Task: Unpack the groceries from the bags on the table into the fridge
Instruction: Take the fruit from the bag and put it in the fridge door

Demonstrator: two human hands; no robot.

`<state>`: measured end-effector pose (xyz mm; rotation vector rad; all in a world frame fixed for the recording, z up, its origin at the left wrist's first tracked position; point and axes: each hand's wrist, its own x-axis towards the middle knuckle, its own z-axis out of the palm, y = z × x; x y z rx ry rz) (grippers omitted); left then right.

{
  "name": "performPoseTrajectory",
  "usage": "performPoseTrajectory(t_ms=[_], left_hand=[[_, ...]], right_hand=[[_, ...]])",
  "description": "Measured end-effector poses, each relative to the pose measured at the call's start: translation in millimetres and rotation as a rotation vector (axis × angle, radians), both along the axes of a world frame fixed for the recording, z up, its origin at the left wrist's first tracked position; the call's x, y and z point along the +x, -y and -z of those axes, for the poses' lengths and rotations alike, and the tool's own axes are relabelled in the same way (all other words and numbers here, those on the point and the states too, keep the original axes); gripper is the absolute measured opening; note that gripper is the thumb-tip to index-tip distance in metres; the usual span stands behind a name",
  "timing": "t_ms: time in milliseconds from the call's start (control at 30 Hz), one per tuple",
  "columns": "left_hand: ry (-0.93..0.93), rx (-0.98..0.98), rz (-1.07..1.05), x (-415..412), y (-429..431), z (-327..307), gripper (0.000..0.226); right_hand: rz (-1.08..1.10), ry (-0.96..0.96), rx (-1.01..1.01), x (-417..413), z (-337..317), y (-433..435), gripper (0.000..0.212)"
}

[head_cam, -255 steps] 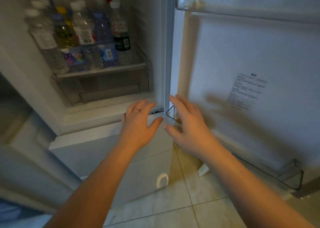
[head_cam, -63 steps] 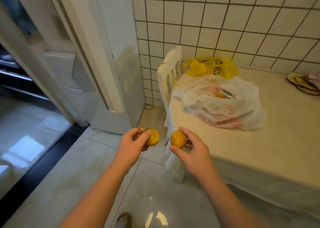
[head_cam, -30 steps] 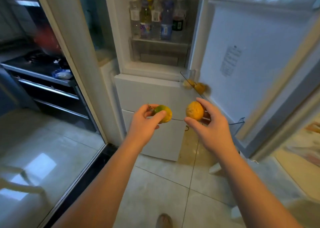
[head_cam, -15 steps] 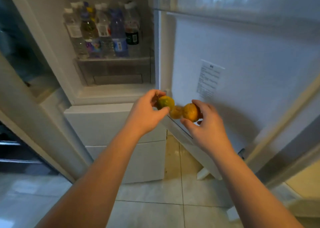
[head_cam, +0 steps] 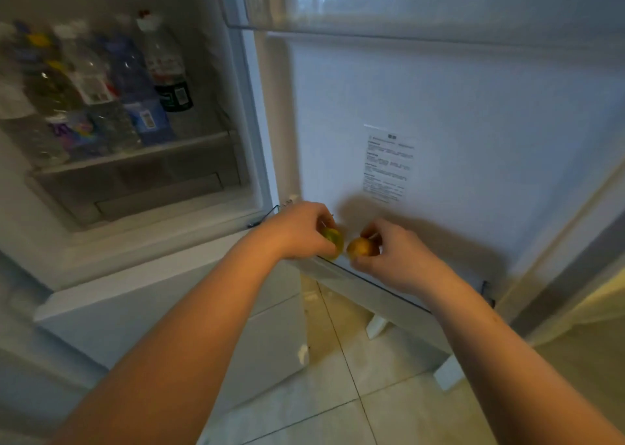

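The fridge stands open in front of me, its door [head_cam: 473, 140] swung out to the right. My left hand [head_cam: 297, 231] grips a greenish-yellow orange [head_cam: 333, 240]. My right hand [head_cam: 399, 258] grips an orange-coloured orange [head_cam: 359, 247]. Both fruits sit side by side just over the rim of the clear lower door bin [head_cam: 389, 290]. The fingers cover much of each fruit. The frame is blurred.
Several drink bottles [head_cam: 128, 89] fill the fridge shelf at the left, above a clear drawer [head_cam: 145, 187]. White freezer drawers [head_cam: 169, 309] lie below. An upper door bin [head_cam: 406, 1] hangs overhead. The floor [head_cam: 355, 394] is tiled.
Both hands have lowered the oranges onto the lower door bin's rim as I have moved closer to the fridge door. Earlier I carried them over from the table.
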<state>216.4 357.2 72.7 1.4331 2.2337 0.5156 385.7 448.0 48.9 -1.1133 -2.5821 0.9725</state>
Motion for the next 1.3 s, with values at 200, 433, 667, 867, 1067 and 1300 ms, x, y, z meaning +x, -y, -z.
performPoseTrajectory(t_ms=[200,433,667,867,1067,1300], left_hand=[[-0.078,-0.169,0.105,-5,-14,-2,0.047],[-0.131,-0.304,0.097,8,-32,-1,0.042],[-0.145,-0.254,0.062,10,-25,4,0.036],[-0.067,-0.065,0.001,3,-9,4,0.039],[-0.093,0.333,-0.188,-8,23,21,0.042],[-0.272,0.381,-0.491,-10,79,42,0.061]], right_hand=[[0.044,0.118,0.034,-7,3,3,0.024],[0.059,0.161,-0.008,-10,5,7,0.032],[0.069,0.129,0.017,-3,4,7,0.046],[0.019,0.022,0.057,-3,-5,8,0.059],[-0.111,-0.255,0.167,-18,-14,22,0.069],[-0.359,-0.243,0.304,-40,-7,58,0.093]])
